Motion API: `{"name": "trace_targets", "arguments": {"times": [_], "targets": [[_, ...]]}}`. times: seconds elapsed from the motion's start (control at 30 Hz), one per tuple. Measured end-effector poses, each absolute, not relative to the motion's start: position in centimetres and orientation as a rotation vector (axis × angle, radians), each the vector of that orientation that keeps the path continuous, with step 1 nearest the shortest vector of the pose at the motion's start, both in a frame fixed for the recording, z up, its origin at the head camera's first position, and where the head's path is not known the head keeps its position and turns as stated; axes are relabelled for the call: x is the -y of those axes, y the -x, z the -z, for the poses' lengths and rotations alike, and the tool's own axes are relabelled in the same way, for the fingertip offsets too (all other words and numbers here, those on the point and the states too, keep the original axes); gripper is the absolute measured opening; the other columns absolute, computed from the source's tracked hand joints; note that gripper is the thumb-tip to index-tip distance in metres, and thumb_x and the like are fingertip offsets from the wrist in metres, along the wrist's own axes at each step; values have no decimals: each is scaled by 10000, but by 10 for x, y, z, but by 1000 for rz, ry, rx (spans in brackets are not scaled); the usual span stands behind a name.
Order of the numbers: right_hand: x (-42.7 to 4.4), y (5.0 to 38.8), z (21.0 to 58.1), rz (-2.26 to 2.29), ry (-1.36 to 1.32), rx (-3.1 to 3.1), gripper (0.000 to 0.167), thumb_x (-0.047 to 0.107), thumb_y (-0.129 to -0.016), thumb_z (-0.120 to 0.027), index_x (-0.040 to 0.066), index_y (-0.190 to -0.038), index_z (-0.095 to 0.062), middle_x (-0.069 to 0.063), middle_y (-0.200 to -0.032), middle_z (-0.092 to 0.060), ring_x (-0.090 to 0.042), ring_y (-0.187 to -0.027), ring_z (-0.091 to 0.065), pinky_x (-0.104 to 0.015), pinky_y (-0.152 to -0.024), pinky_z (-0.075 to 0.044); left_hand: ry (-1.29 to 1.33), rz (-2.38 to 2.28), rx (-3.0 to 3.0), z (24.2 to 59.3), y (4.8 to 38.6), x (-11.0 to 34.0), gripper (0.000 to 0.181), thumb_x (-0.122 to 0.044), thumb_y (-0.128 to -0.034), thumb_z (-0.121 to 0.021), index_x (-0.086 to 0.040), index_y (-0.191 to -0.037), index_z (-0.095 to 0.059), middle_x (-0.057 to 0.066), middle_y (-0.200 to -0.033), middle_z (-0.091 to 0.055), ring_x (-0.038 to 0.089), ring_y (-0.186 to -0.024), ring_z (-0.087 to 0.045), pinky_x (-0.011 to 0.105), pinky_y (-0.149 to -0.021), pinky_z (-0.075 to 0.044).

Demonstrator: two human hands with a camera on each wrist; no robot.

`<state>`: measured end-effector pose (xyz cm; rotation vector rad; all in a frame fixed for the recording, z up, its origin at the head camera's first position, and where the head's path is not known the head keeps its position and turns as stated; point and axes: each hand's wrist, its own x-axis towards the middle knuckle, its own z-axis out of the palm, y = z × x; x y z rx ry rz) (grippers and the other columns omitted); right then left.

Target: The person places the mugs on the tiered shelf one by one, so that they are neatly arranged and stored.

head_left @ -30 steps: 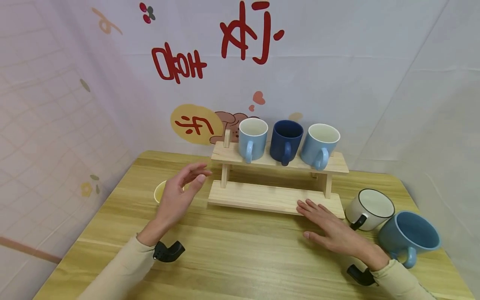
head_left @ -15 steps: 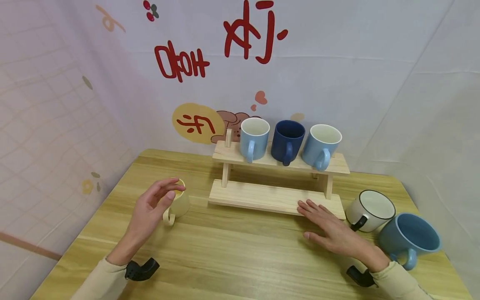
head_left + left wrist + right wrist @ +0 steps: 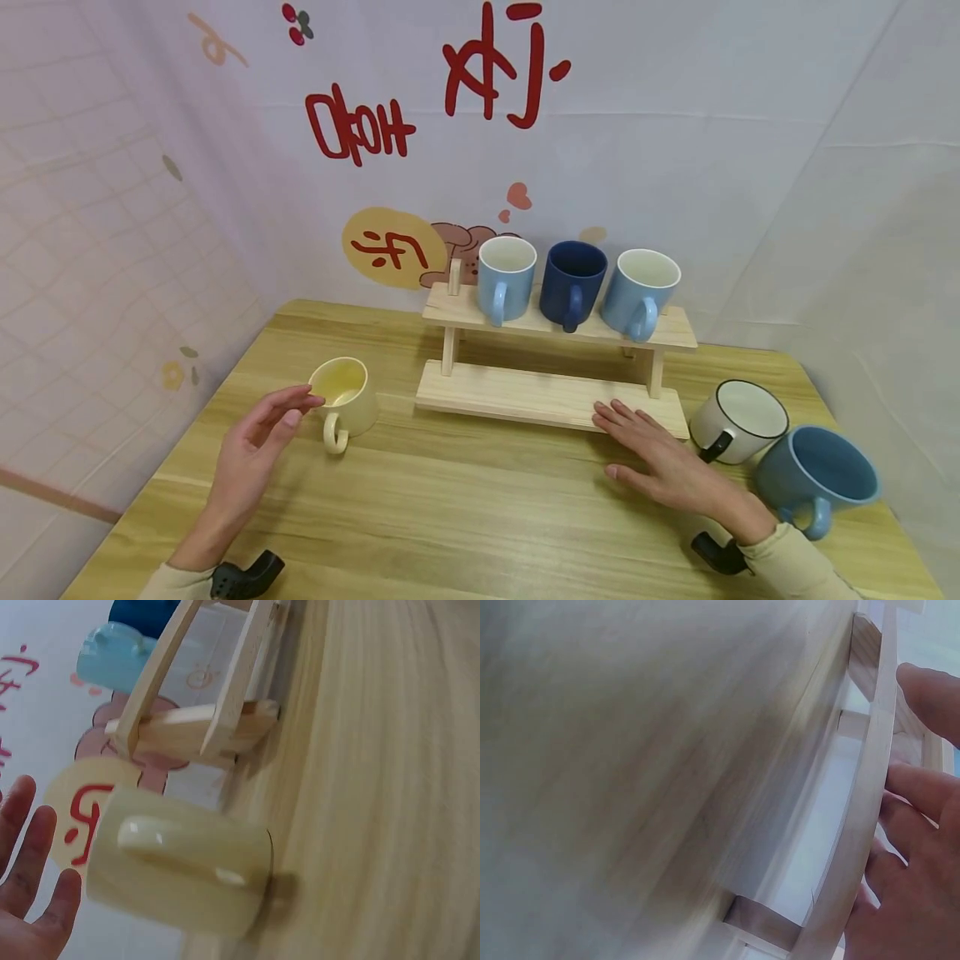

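ok so the loosely relaxed, empty left hand (image 3: 252,446) is just beside a glossy, round yellow mug (image 3: 358,412) left of the pale wooden rack (image 3: 534,320), the right hand (image 3: 665,463) rests straight-fingered on its lower plank (image 3: 517,393), wood-grain table (image 3: 465,508) below, printed white cloth (image 3: 675,167) behind.

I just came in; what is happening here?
A person's left hand is beside a pale yellow mug on the wooden table, not gripping it. The right hand rests on the lower board of a two-tier wooden rack. Above stand two light blue mugs and a navy mug; a black-rimmed white mug and a large blue mug stand nearby.
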<state>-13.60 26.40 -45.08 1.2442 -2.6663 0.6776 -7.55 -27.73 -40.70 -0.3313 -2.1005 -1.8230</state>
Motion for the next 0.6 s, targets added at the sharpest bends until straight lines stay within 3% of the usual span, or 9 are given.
{"name": "trace_targets", "arguments": {"times": [0.33, 0.6], "targets": [[-265, 136, 454, -676, -1242, 2677, 717, 249, -950, -768, 12, -1550, -456, -193, -1598, -431, -398, -1494, -346, -218, -1259, -63, 310, 2101, 1899, 426, 68, 301, 326, 65, -1082, -400, 182, -1369, -501, 107, -1219, -720, 176, -1149, -690, 260, -1022, -526], [-265, 136, 454, -673, -1240, 2678, 711, 249, -952, -766, 11, -1548, -459, -196, -1595, -434, -409, -1487, -354, -215, -1258, -61, 265, 2292, 1878, 447, 66, 296, 326, 4, -1111, -376, 179, -1354, -507, 79, -1212, -727, 161, -1150, -685, 283, -1034, -524]]}}
